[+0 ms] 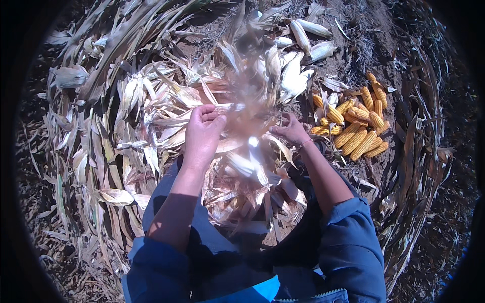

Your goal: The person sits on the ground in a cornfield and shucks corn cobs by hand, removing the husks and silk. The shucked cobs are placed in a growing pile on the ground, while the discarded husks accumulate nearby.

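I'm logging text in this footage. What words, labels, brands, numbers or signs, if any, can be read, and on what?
None: no readable text shows on the yellow corn cobs, the dry husks, the blue sleeves or the bright blue cloth.
The area between the left hand and the right hand is too blurred to check.

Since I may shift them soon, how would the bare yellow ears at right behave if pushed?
The bare yellow ears would probably roll, given their rounded, tapering shape. Being loosely heaped, they may slide apart. Their straight, unbent form suggests they'd stay stiff.
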{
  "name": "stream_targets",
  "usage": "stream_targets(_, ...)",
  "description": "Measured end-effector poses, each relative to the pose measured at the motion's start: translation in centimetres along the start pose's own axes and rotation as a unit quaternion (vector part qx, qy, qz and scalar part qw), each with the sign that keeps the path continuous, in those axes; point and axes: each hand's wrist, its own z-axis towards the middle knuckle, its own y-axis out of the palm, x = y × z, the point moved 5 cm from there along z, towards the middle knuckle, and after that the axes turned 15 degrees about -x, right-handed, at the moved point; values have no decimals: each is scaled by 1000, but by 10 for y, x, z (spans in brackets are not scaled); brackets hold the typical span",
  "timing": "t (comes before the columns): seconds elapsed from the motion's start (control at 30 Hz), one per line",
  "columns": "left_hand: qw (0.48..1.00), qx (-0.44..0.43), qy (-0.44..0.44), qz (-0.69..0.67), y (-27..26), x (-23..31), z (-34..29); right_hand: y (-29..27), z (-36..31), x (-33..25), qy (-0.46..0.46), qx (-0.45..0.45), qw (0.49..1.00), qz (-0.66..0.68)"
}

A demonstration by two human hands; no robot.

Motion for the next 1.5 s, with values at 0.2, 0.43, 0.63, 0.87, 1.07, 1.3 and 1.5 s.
stream_targets(0.2, 957, 158, -244, 14, -40, -217, -13, 47, 88, 87, -12, 32, 999, 7)
stream_targets(0.43, 895, -39, -319, -309, 19, -294, 18, 174, 74, 98, 29, -226, 952, -203)
stream_targets(0.63, 960, 58, -138, -236, 2, -259, 36, 186, 22, -6, -73, -100, 979, -159)
stream_targets(0.87, 958, 132, 61, -245, -146, -95, 35, 191, -59, -243, -293, -135, 934, -155)
stream_targets(1.07, 931, 292, 114, -186, -408, -81, -140, 260, -148, -301, -431, -83, 870, -224)
stream_targets(1.3, 859, 480, -165, -71, -511, -234, -373, 232, -226, -95, -176, -205, 845, -462)
stream_targets(1.5, 827, 528, 152, 122, -333, -99, -282, 285, -258, 58, -58, -545, 771, -325)
